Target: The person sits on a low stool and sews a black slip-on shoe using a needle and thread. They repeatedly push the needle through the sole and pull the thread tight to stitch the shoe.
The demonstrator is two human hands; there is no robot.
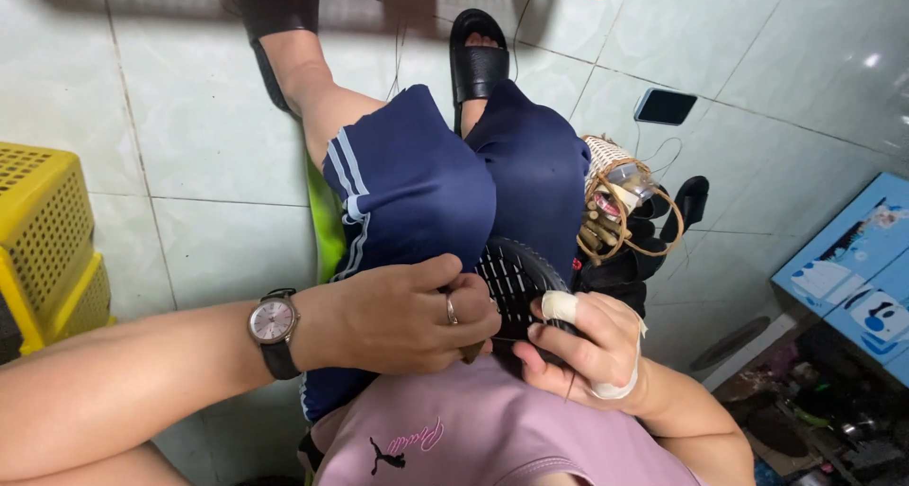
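Crates (43,240) of yellow plastic stand at the far left on the pale tiled floor (208,145). Next comes the person's left forearm with a wristwatch (273,321); the left hand (407,318), a ring on one finger, is curled shut with its fingertips pressed onto the near edge of a black mesh disc (516,282). That disc rests on the person's lap, against the dark blue shorts (417,183), just above a pink shirt. The right hand (592,349), with white tape round two fingers, is closed on the disc's right rim, thumb on top. A thin dark strand seems to hang below this hand, though it is too fine to be sure. Further right, a small woven basket (611,197) sits beside the knee, a dark phone (665,106) lies on the floor, and a blue box (852,259) stands at the edge. A likely risk: the disc could slip off the sloping lap if either grip loosens, and tight pinching may strain the taped fingers.
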